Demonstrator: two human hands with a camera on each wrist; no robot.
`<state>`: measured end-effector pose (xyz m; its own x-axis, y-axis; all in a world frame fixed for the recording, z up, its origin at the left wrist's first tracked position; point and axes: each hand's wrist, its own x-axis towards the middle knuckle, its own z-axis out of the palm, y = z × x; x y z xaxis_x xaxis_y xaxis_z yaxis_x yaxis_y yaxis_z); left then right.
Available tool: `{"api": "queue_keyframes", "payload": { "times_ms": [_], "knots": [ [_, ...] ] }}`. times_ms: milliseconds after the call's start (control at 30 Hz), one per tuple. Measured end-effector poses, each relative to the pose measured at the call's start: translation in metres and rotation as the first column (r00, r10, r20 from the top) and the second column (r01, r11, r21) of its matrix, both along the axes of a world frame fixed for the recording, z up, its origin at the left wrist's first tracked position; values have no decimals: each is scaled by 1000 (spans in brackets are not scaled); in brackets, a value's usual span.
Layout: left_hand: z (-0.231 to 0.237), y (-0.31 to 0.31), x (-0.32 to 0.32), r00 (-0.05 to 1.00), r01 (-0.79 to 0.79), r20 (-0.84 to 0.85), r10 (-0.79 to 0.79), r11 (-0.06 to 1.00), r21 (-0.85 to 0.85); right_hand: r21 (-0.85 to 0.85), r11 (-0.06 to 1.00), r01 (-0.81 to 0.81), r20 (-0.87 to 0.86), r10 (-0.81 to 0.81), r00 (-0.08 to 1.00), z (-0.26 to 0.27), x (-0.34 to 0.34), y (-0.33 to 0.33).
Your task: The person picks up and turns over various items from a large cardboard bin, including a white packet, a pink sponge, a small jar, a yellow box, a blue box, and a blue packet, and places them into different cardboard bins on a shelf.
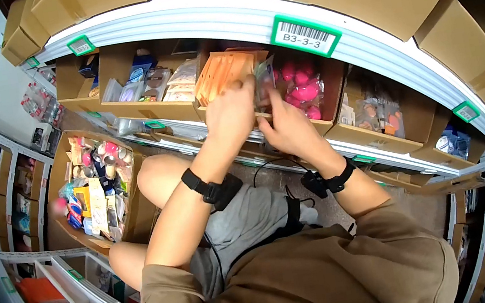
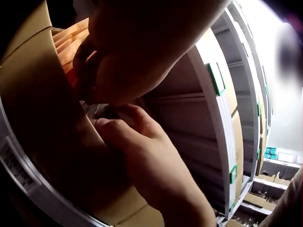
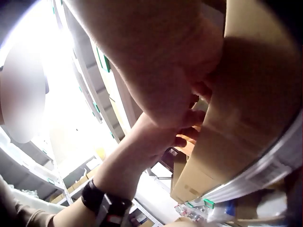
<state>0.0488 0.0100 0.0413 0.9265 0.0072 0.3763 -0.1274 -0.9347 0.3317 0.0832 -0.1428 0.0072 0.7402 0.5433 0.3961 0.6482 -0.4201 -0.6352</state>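
Note:
My left hand point(image 1: 233, 112) reaches over the front of a cardboard bin, its bent fingers at the right end of a row of orange packets point(image 1: 223, 71). In the left wrist view this hand is dark and its fingertips are partly hidden; I cannot tell whether they grip a packet. Close beside it, my right hand point(image 1: 292, 121) has thumb and index finger on a clear plastic packet point(image 1: 264, 78) between the orange packets and bright pink items in clear bags point(image 1: 303, 88). The right wrist view has the bin wall point(image 3: 246, 118) hiding the fingertips.
A shelf rail with a B3-3-3 label point(image 1: 305, 35) crosses above the hands. More bins with bagged goods flank this one, such as one on the right point(image 1: 374, 140). An open carton point(image 1: 67, 227) full of mixed goods stands on the left, beside the person's knees.

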Motion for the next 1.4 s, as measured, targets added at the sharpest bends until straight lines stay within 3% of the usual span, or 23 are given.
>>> {"api": "queue_keyframes", "payload": {
  "times_ms": [67,200,333,400,467,533,633,700,767,967,1067,1167,1267,1400],
  "knots": [
    [7,6,17,984,-176,-14,177,984,26,-53,998,23,132,-16,991,4,5,2],
    [7,4,28,984,-147,130,125,973,177,-78,989,123,139,-111,984,5,14,-3],
    [4,-18,39,975,-224,48,219,937,267,-252,959,126,152,-89,984,-1,14,-4],
    [5,-29,49,965,-244,-25,259,934,261,-266,956,123,317,-34,948,-8,14,-3],
    [4,-37,62,939,-304,-60,338,900,314,-326,935,142,358,-17,933,-13,14,-5],
    [4,-38,73,921,-320,-111,373,888,329,-392,915,100,325,36,945,-10,14,-7],
    [-3,-32,80,915,-337,-129,383,899,280,-338,939,60,324,56,944,-11,14,-10],
    [-6,-29,78,923,-335,-148,355,931,144,-336,940,50,325,66,943,-10,15,-10],
    [-9,-27,81,911,-356,-162,378,922,150,-336,941,40,327,77,942,-9,14,-11],
    [5,-29,48,924,-357,-79,373,919,167,-434,899,-64,109,123,986,7,13,-14],
    [-2,-19,30,940,-337,8,341,924,184,-436,897,-76,43,106,993,9,17,-12],
    [-10,-13,22,937,-351,64,345,923,158,-331,944,4,-81,-32,996,12,24,-7],
    [-13,-10,16,936,-347,107,335,930,123,-295,954,50,-55,-69,996,14,22,-4],
    [8,-16,0,952,-299,-45,302,952,62,-367,930,10,-130,-62,990,10,28,-1]
  ]
}}
